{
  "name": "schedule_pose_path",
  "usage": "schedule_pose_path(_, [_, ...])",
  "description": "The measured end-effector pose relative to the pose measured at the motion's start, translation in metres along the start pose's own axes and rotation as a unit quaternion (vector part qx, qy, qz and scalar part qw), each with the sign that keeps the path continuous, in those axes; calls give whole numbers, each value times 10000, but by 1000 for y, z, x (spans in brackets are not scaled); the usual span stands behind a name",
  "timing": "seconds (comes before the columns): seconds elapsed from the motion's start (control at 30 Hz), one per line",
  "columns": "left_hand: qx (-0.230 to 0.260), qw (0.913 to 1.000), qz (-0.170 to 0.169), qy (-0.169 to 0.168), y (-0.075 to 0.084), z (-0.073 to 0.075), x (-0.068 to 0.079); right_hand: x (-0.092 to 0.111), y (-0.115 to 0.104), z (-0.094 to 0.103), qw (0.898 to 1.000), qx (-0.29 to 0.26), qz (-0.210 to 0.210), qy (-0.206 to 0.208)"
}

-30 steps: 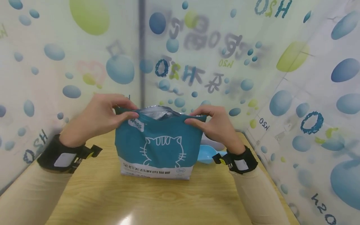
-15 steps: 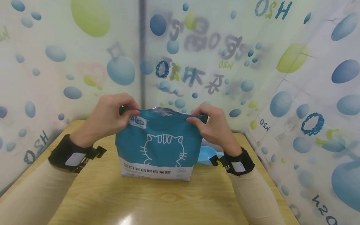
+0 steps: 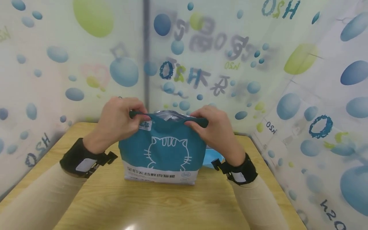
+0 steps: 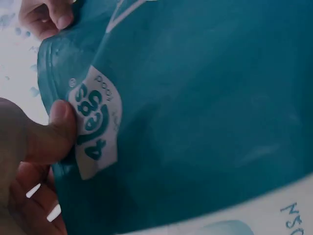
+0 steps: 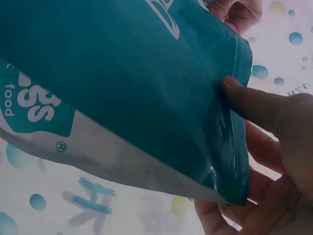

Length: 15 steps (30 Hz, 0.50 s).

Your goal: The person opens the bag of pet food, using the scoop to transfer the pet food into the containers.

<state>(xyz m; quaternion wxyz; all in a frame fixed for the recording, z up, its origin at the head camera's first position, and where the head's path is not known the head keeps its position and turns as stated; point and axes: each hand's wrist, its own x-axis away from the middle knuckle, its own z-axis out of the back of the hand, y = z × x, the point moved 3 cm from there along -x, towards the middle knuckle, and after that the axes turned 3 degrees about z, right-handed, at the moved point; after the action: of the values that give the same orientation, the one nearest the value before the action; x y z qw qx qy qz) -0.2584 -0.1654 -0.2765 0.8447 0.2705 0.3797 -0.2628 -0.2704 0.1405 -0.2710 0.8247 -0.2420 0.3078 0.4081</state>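
A teal and white cat food bag (image 3: 166, 153) with a white cat outline stands upright on the table. Its silvery mouth (image 3: 169, 115) gapes in the middle. My left hand (image 3: 120, 119) pinches the top edge near the left corner, the thumb in front beside the "4Legs" label (image 4: 98, 125) in the left wrist view. At the right part of the same edge, my right hand (image 3: 214, 127) pinches with its thumb (image 5: 254, 103) on the front face and the other fingers behind. The bag's contents are hidden.
A light blue scoop (image 3: 211, 157) lies behind the bag's right side, partly hidden by the bag and my right wrist. The wooden table (image 3: 161, 207) is enclosed by curtains (image 3: 244, 64) patterned with blue and green dots.
Both hands have moved inward along the bag's top edge, the left more than the right. The mouth narrowed, then bulged wider again. The bag's base has stayed in place.
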Motion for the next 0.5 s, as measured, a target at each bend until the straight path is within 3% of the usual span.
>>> schedule_pose_path(0.3, [-230, 9981, -126, -564, 6, -4, -3, -2, -2, -8, 9997, -212, -153, -24])
schedule_pose_path(0.5, [-339, 9990, -156, -259, 12, -14, -4, 0, -1, -10, 9993, -297, -235, 74])
